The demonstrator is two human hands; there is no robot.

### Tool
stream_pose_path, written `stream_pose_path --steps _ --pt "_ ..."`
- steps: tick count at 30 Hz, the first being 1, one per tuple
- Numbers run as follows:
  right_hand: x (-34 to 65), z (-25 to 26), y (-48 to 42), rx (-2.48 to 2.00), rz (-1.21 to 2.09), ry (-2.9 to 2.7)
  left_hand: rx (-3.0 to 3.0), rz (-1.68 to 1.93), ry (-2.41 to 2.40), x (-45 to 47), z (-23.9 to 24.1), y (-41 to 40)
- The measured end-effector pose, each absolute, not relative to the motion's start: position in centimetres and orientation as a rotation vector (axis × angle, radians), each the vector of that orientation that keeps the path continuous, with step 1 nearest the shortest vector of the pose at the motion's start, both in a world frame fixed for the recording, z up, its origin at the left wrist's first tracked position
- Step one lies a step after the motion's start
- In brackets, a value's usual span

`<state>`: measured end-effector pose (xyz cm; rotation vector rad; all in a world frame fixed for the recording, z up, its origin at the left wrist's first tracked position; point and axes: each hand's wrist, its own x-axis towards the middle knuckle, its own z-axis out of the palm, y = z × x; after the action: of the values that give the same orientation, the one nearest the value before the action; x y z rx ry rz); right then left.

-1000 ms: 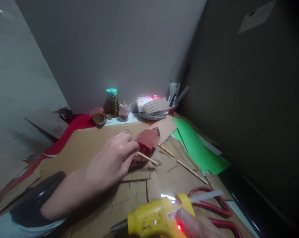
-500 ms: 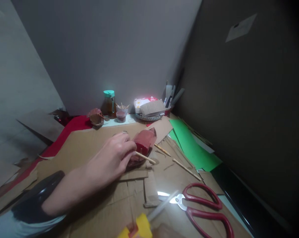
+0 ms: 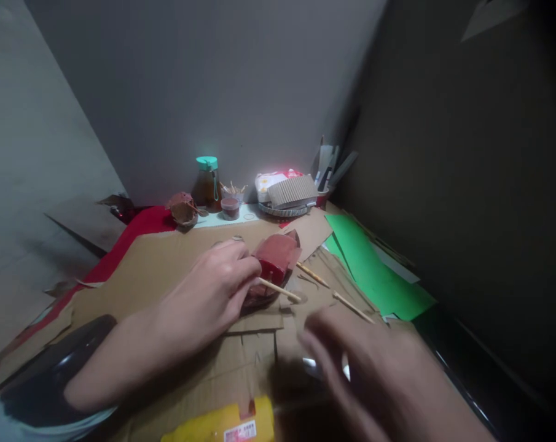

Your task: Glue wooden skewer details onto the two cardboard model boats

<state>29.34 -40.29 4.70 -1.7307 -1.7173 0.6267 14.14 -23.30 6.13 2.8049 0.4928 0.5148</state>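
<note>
Red model (image 3: 276, 250) sits on the table's cardboard (image 3: 167, 261); my left hand (image 3: 227, 276) pinches a pale stick (image 3: 281, 290) beside it.
Model's body looks formed; two other sticks (image 3: 352, 306) lie rightward, apparently unattached. Can't tell if mine is joined. Its long axis slants, free end pointing right and toward me. Right hand (image 3: 351, 356) blurred, grip unclear.

Teal-lidded bottle (image 3: 209, 189) — at back | small tub (image 3: 230, 210) — near it | green paper (image 3: 381, 267), right

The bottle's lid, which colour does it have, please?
The lid is turquoise; it shows best in the head view.
</note>
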Motion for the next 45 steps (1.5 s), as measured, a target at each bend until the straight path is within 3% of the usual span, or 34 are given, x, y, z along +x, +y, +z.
stream_pose_path --steps 2,4,11,45 --pt "30.5 4.1 -38.3 -1.909 0.168 -1.631 2.801 0.509 0.488 14.2 6.1 -23.3" --pt "31.4 3.2 -36.6 -1.887 0.056 -1.656 2.797 0.511 0.495 14.3 6.2 -23.3" --pt "31.6 2.1 -35.1 -1.798 0.319 -1.638 2.821 0.537 0.498 14.4 6.5 -23.6" --pt "31.8 0.7 -34.8 -1.643 0.349 -1.654 2.836 0.641 0.398 15.0 5.9 -23.5"
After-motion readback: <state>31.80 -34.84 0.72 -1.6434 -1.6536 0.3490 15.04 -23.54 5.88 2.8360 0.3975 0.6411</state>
